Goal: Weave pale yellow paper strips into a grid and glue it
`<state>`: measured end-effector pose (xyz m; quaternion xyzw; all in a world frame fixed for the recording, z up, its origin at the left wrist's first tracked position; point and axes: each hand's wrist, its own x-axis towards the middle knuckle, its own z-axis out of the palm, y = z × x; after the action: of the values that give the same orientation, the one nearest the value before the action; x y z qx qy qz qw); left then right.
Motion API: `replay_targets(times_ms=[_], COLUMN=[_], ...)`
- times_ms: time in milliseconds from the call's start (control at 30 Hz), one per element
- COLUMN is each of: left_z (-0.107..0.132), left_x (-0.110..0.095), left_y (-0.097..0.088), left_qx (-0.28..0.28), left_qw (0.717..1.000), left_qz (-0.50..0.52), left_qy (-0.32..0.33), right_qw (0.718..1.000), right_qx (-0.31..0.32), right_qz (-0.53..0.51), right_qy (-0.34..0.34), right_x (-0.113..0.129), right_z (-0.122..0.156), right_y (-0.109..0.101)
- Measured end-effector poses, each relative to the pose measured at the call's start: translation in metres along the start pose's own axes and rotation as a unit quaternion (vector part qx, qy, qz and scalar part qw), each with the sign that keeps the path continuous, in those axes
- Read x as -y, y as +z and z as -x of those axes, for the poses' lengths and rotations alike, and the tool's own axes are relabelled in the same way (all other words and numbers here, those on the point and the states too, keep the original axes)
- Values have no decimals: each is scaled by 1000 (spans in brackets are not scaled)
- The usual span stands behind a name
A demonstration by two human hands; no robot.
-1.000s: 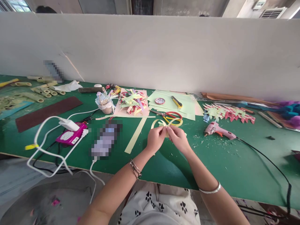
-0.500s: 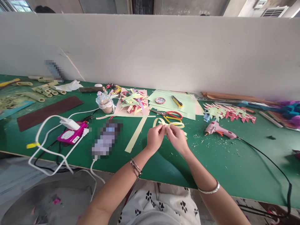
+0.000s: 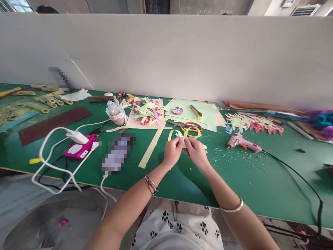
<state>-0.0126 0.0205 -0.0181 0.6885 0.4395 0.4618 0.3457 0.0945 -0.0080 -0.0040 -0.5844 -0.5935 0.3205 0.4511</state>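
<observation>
Pale yellow paper (image 3: 170,134) curves in two loops at twelve o'clock from the person's hands, one loop rising past each. The left hand (image 3: 173,151) and right hand (image 3: 196,152) meet over the green table (image 3: 244,180), thumbs and forefingers pinching the paper between them, fingertips just beside each other — the other fingers are folded in, and whether they hold anything cannot be told. Bracelets (image 3: 150,184) circle the left wrist; a bangle (image 3: 233,207) rings the right forearm.

Just past the loops, toward twelve, lie scissors (image 3: 192,124) with red and yellow handles; the right loop overlaps them in view, but whether the two touch is unclear. Further out, on pale green sheets (image 3: 208,121), are a tape roll (image 3: 177,110) at twelve o'clock and a cutter (image 3: 196,111) at one.

At ten o'clock, scraps (image 3: 148,111) are heaped on a pink sheet (image 3: 131,123), with a pot (image 3: 119,118) beside it. A flat strip (image 3: 151,149) lies at nine, then a blurred phone (image 3: 118,152) and a magenta socket (image 3: 80,147) beyond. At three o'clock rests a pink glue gun (image 3: 243,143) — its nozzle toward the hands.
</observation>
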Motion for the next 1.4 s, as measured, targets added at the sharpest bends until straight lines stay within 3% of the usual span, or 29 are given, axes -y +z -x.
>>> replay_targets(times_ms=[667,900,1100,1300,1400], left_z=[2,-12,-4,8,8], left_x=[-1,4,0,-12,-26], left_y=[5,-13,-21,-44,-64], left_qx=[-18,-28,79,53,49], left_qw=[1000,998,981,945,923], left_qz=[2,-47,-177,-319,-382], left_qy=[-12,-39,-29,-38,7], right_qw=[999,993,996,998,997], right_qx=[-27,-113,-83,-1,46], right_qz=[-33,-2,-12,-43,-47], right_qy=[20,45,-7,-39,-51], right_x=[-2,-7,-5,4,17], right_z=[0,-6,-5,-6,-2], right_y=[4,-10,-11,-19,-27])
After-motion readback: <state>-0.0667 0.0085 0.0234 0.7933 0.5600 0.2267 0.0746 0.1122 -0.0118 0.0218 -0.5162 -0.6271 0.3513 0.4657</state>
